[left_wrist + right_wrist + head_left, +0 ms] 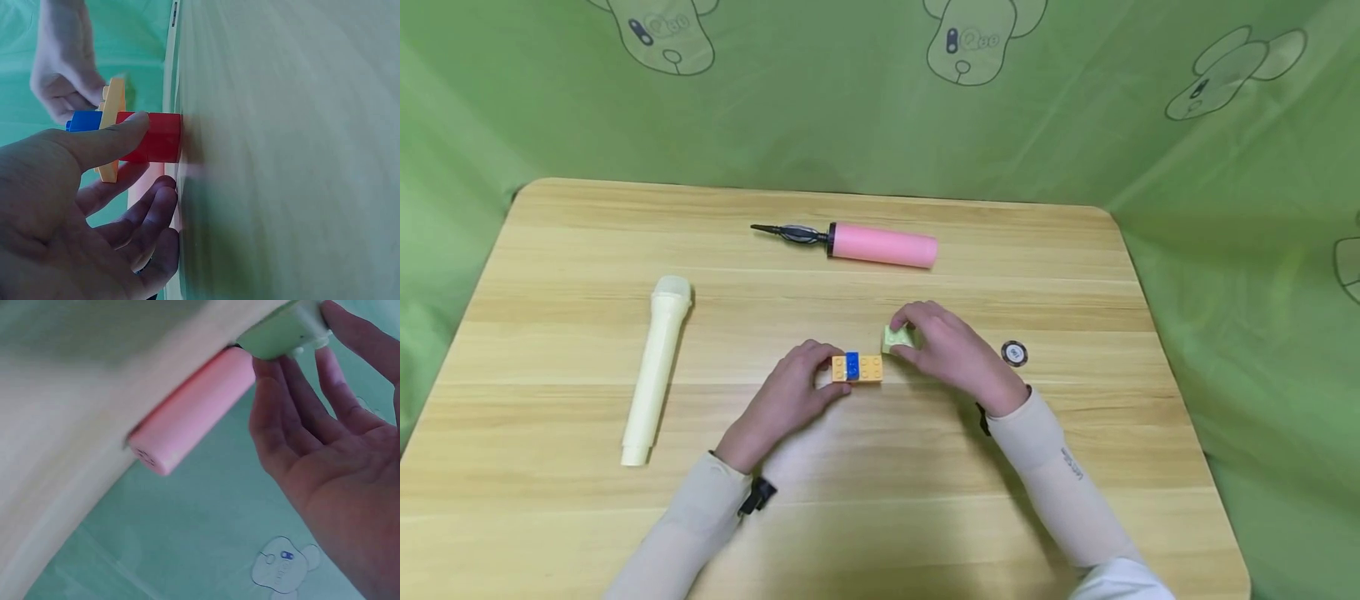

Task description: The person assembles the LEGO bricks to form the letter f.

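My left hand pinches a small stack of toy building bricks near the middle of the table. In the left wrist view a red brick forms the base, a flat yellow-orange plate lies across it, and a blue brick sits on the plate. Thumb and index finger grip the stack at the red brick. My right hand holds a light green brick between thumb and fingers, just right of and behind the stack. A small gap separates the green brick from the plate.
A pink hand pump with a black nozzle lies toward the back. On the left lies a cream microphone. A round poker chip is right of my right hand. Green curtain surrounds the wooden table.
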`<state>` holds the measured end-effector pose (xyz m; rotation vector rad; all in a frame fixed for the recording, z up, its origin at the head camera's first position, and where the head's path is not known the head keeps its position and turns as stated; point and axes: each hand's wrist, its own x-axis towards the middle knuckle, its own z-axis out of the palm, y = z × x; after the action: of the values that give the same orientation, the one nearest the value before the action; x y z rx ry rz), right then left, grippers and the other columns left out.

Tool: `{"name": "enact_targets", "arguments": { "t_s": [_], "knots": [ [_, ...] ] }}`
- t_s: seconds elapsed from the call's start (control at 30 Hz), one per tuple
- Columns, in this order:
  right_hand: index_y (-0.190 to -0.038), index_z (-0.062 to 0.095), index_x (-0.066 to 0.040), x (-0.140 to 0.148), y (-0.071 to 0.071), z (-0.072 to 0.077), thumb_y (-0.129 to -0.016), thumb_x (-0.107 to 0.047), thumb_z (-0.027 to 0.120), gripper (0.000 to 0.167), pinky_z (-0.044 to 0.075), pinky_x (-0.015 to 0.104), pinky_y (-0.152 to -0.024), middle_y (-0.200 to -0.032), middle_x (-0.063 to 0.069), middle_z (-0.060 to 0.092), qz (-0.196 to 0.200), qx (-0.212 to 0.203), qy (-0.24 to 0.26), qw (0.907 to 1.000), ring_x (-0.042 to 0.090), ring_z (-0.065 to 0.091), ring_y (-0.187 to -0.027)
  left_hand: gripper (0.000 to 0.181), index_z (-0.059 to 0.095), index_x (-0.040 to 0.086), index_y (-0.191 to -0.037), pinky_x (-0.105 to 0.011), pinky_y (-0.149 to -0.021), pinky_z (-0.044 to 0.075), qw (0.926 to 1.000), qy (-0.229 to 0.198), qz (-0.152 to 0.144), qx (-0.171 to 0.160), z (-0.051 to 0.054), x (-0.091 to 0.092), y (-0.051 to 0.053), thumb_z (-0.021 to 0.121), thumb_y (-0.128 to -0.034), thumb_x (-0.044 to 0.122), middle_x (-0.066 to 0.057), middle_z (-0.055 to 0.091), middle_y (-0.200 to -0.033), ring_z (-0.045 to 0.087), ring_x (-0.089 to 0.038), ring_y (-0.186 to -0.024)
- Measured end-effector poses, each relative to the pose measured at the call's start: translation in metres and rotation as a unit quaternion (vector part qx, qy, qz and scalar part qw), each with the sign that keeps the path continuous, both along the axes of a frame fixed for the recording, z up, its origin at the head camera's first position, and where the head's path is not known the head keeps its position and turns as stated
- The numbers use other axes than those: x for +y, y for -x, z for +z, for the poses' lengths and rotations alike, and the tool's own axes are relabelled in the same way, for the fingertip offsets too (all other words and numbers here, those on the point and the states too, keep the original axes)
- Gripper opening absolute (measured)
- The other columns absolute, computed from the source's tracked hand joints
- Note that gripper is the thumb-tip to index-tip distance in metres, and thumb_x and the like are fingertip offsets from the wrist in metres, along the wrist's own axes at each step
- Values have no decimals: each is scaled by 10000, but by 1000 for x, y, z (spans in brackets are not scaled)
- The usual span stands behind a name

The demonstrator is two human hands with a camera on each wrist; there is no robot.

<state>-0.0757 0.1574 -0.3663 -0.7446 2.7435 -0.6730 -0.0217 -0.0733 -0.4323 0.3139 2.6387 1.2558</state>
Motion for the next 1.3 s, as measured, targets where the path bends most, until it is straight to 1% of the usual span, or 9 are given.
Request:
{"name": "enact_targets", "arguments": {
  "t_s": [0.13, 0.27, 0.4, 0.5, 0.63, 0.77, 0.87, 1.17, 1.3],
  "knots": [
    [-1097, 659, -95, -4, -3, 8, -873, -150, 795, 268, 502, 392, -980, -1156, 54, 657, 185, 211, 225, 9994, 211, 584, -1118, 410, 671, 87, -1197, -394, -921, 513, 10000, -20, -5, 30, 0, -1, 0, 827, -844, 224, -31, 639, -1114, 592, -197, -1009],
    [-1094, 668, -80, -11, -8, 16, -854, -131, 811, 284, 502, 384, -984, -1147, 58, 671, 475, 444, 499, 9966, 212, 593, -1125, 407, 669, 83, -1196, -391, -923, 511, 10000, -69, -27, 57, 1, -1, 1, 824, -848, 224, -35, 638, -1111, 590, -201, -1008],
    [-1088, 673, -75, -17, -13, 21, -839, -121, 823, 294, 504, 352, -977, -1136, 41, 674, 836, 719, 706, 9914, 189, 591, -1104, 395, 671, 88, -1187, -397, -921, 514, 9999, -101, -44, 104, 0, -1, 1, 823, -848, 224, -29, 637, -1099, 591, -200, -1003],
    [-1077, 677, -79, -20, -17, 20, -834, -117, 827, 288, 506, 329, -959, -1123, 22, 676, 1164, 911, 771, 9860, 175, 585, -1086, 388, 673, 94, -1183, -404, -924, 515, 9998, -125, -75, 154, -1, -1, 2, 822, -849, 224, -26, 638, -1097, 594, -199, -1007],
    [-1069, 678, -82, -24, -21, 13, -847, -131, 818, 267, 503, 313, -950, -1105, 13, 687, 1480, 1126, 650, 9804, 174, 591, -1074, 377, 678, 98, -1175, -404, -932, 512, 9996, -151, -102, 224, -1, -2, 2, 823, -848, 216, -30, 643, -1100, 600, -204, -1020],
    [-1060, 682, -83, -27, -23, 10, -844, -147, 822, 265, 500, 316, -961, -1094, 13, 695, 1541, 1228, 531, 9790, 180, 600, -1078, 379, 680, 95, -1172, -408, -936, 512, 9994, -142, -118, 281, -1, -3, 2, 827, -844, 212, -39, 646, -1099, 605, -217, -1028],
    [-1054, 685, -85, -28, -24, 10, -842, -151, 825, 263, 498, 313, -963, -1093, 9, 695, 1541, 1246, 506, 9789, 179, 599, -1080, 381, 681, 93, -1170, -413, -936, 512, 9994, -139, -115, 293, -1, -3, 2, 829, -841, 214, -42, 647, -1096, 606, -224, -1030],
    [-1054, 701, -106, -28, -25, 9, -841, -159, 825, 252, 499, 303, -962, -1105, -2, 685, 1552, 1259, 439, 9788, 166, 593, -1087, 395, 677, 90, -1183, -413, -944, 510, 9996, -128, -98, 245, -1, -2, 2, 830, -838, 206, -41, 647, -1098, 609, -226, -1034],
    [-1055, 709, -116, -27, -27, 8, -840, -154, 826, 248, 507, 302, -949, -1107, -6, 684, 1473, 1258, 438, 9801, 162, 592, -1078, 378, 683, 88, -1167, -401, -911, 512, 9993, -132, -166, 307, -1, -1, 2, 831, -838, 202, -35, 642, -1068, 595, -221, -1000]
  ]
}}
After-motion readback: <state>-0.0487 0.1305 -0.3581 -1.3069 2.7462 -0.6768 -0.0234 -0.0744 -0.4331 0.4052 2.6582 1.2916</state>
